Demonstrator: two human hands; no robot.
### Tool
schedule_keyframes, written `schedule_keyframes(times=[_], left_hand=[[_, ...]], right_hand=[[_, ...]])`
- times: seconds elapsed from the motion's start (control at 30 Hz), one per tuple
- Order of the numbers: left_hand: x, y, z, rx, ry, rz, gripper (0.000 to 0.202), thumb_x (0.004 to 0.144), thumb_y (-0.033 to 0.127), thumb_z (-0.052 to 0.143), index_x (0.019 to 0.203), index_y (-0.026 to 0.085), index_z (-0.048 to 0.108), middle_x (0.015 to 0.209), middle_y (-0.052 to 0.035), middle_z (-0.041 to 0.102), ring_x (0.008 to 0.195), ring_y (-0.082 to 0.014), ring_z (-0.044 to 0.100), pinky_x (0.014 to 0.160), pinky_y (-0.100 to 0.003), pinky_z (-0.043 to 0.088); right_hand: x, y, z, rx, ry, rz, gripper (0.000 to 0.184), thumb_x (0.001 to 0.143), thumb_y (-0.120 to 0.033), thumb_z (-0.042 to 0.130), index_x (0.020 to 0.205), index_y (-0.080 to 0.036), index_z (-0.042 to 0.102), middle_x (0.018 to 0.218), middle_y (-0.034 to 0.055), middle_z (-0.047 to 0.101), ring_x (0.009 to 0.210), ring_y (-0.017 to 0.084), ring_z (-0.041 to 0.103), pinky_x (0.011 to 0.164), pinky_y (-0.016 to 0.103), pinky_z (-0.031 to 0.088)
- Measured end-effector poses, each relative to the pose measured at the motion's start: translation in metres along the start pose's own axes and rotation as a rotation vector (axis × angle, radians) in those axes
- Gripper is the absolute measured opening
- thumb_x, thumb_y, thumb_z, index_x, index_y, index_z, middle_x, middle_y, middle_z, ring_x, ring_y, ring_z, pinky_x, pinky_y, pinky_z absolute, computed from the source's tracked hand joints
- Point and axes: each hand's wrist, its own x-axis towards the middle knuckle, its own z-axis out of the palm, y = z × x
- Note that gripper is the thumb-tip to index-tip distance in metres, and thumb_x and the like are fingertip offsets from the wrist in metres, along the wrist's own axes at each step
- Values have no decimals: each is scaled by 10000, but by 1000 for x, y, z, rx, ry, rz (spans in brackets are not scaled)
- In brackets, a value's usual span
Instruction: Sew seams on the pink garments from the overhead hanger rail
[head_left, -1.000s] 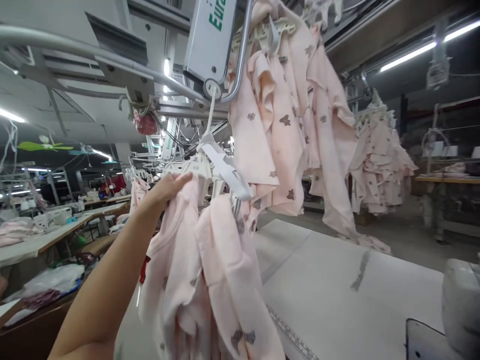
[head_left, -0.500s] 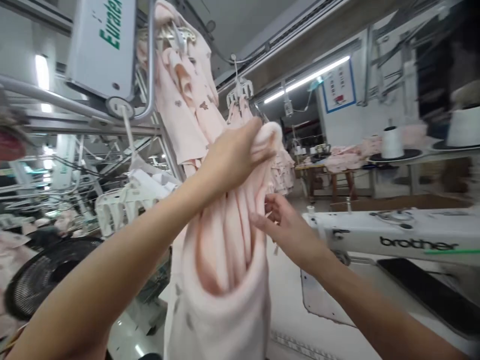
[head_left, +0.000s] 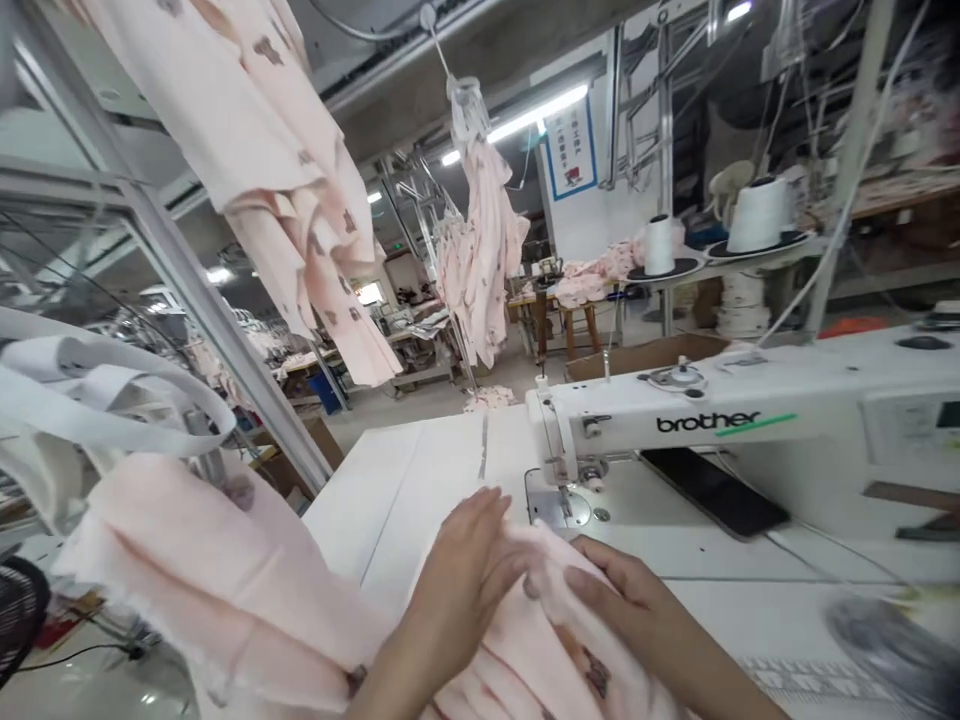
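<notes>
A pale pink printed garment point(head_left: 525, 650) lies gathered at the front of the white sewing table, just before the sewing machine's needle area point(head_left: 568, 495). My left hand point(head_left: 461, 575) is closed on its upper edge, fingers together and thumb against the cloth. On the other side, my right hand point(head_left: 622, 590) pinches the garment's edge between thumb and fingers. More pink cloth point(head_left: 202, 570) hangs at the left, below a hanger with white elastic bands point(head_left: 112, 390); whether it joins the piece in my hands I cannot tell.
The white Brother sewing machine point(head_left: 705, 410) stands ahead on the right, with a black phone point(head_left: 712, 490) under its arm. Pink garments point(head_left: 255, 150) hang at upper left beside a metal post point(head_left: 225, 330). Thread cones point(head_left: 754, 215) stand behind the machine.
Both hands have come down from the hanging garments to the sewing table, with pink cloth in them. The view has turned right, so the machine shows more fully.
</notes>
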Motion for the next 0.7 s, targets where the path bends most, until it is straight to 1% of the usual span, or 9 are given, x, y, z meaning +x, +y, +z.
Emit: schedule_keyframes(times=[0.07, 0.1, 0.2, 0.27, 0.33, 0.4, 0.5, 0.6, 0.7], left_hand=[[17, 13, 18, -167, -52, 40, 287, 856, 378, 450, 1085, 252, 569, 1106, -73, 599, 1094, -247, 507, 974, -400, 381], [23, 17, 28, -286, -84, 15, 214, 843, 373, 470, 949, 234, 594, 926, -56, 627, 921, -228, 576, 851, -370, 462], [27, 17, 61, -738, -124, -156, 217, 805, 423, 524, 802, 206, 532, 661, 3, 520, 542, -143, 537, 459, -248, 456], [19, 14, 79, -897, -135, -207, 263, 801, 465, 526, 831, 204, 530, 653, 8, 496, 469, -119, 500, 370, -220, 396], [11, 13, 87, -867, -150, -149, 274, 827, 466, 485, 848, 204, 563, 730, -20, 534, 512, -128, 529, 399, -232, 421], [5, 15, 87, -749, -102, -45, 241, 856, 415, 447, 857, 223, 592, 846, -46, 569, 673, -165, 584, 563, -273, 496], [3, 20, 83, -604, 22, -42, 119, 841, 320, 474, 857, 258, 574, 905, -39, 591, 869, -198, 585, 796, -318, 481], [2, 22, 82, -597, -5, -188, 151, 807, 280, 498, 957, 290, 495, 950, -7, 614, 640, -160, 593, 646, -309, 508], [0, 22, 80, -592, -98, -177, 307, 789, 245, 503, 1076, 327, 432, 975, 22, 637, 508, -134, 563, 532, -294, 495]], right_hand=[[-7, 4, -2, -78, 76, -9, 366, 845, -524, 519, 930, -175, 590, 702, -1, 569, 605, 158, 512, 559, 238, 417], [-11, 6, -4, -128, 124, -10, 372, 849, -537, 501, 906, -180, 589, 712, 1, 568, 641, 167, 516, 585, 241, 421], [-23, 13, -15, -283, 158, 46, 408, 865, -563, 440, 810, -182, 574, 719, 9, 572, 697, 184, 527, 617, 246, 425], [-29, 15, -21, -409, 148, 69, 411, 886, -550, 400, 800, -186, 570, 724, 17, 578, 698, 188, 539, 622, 257, 430], [-30, 12, -25, -572, 212, -7, 336, 906, -487, 398, 916, -203, 579, 897, 42, 595, 840, 206, 552, 732, 279, 440], [-28, 6, -24, -689, 241, -104, 252, 918, -396, 411, 1066, -245, 548, 1095, 44, 547, 1014, 204, 509, 868, 290, 404], [-22, 0, -19, -732, 148, -115, 206, 927, -288, 392, 1057, -273, 551, 1063, 16, 567, 991, 173, 528, 853, 266, 407], [-19, 0, -17, -735, 151, -32, 153, 900, -236, 426, 868, -239, 576, 854, -10, 607, 805, 159, 568, 713, 250, 414], [-14, 2, -23, -609, 157, 70, 159, 857, -234, 476, 716, -196, 539, 636, -31, 551, 616, 127, 531, 577, 221, 383]])
